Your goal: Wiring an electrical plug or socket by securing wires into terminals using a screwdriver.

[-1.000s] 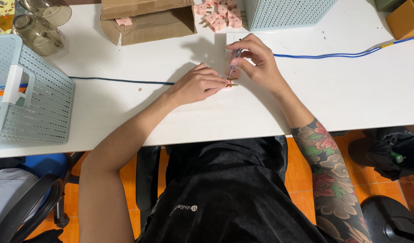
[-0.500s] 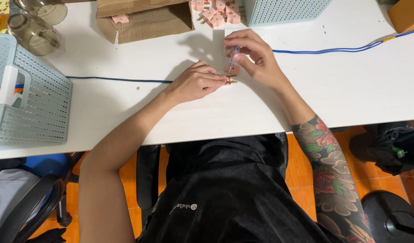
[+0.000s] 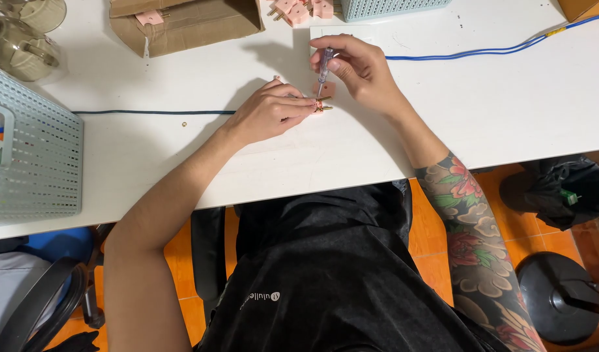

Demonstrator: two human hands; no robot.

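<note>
My left hand rests on the white table and pinches a small pink plug part with brass prongs at its fingertips. Above it, my right hand grips a small screwdriver with a clear handle, held nearly upright with its tip down on the plug part. A second pink piece lies on the table just behind the tip. Both forearms reach in from the near edge of the table.
A pale mesh basket stands at the left edge, glass jars behind it. A brown cardboard box and several pink plug parts lie at the back by another basket. A blue cable and a dark cable cross the table.
The view has shifted slightly. My right hand has turned the screwdriver a little more upright over the plug part; my left hand keeps its hold in the same place.
</note>
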